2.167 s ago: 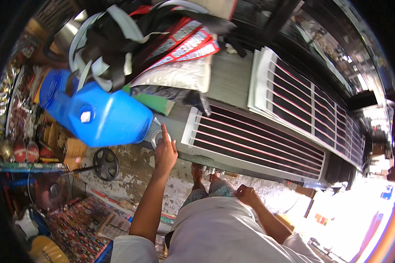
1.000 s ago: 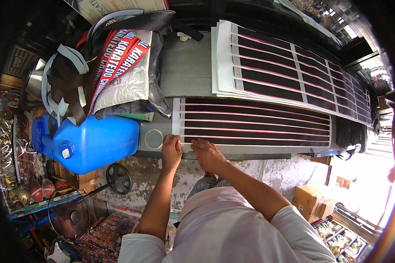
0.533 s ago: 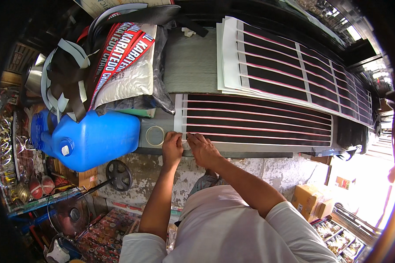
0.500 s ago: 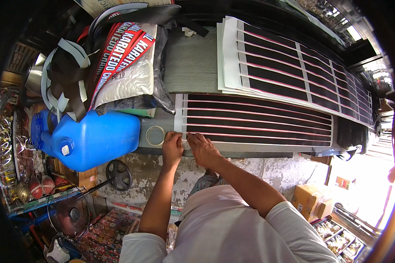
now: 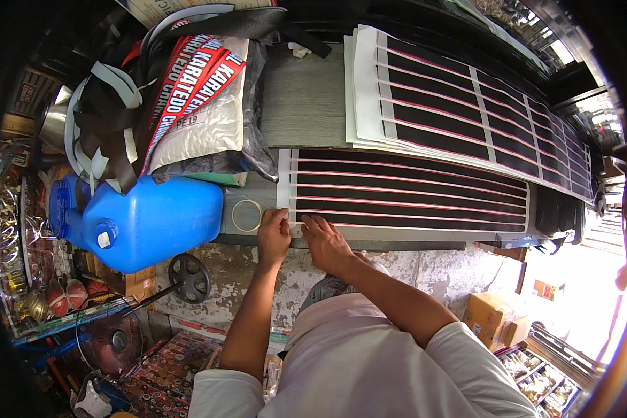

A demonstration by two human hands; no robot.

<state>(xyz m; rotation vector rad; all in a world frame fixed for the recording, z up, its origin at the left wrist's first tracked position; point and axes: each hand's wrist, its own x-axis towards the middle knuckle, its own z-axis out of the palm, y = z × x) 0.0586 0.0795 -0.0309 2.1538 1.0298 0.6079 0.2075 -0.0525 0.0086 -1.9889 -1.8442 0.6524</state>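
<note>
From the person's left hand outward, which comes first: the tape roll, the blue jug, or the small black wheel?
Measured from the left hand in the head view:
1. Tape roll, just to its left on the bench.
2. Small black wheel, lower left, below the bench.
3. Blue jug, farther left.

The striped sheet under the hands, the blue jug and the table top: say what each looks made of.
Striped sheet: probably thin vinyl or sticker film on white backing; it lies flat, with glossy black bands and pink lines. Blue jug: moulded plastic, smooth with a soft sheen. Table top: grey, matte, faintly grained, perhaps laminate or painted wood.
</note>
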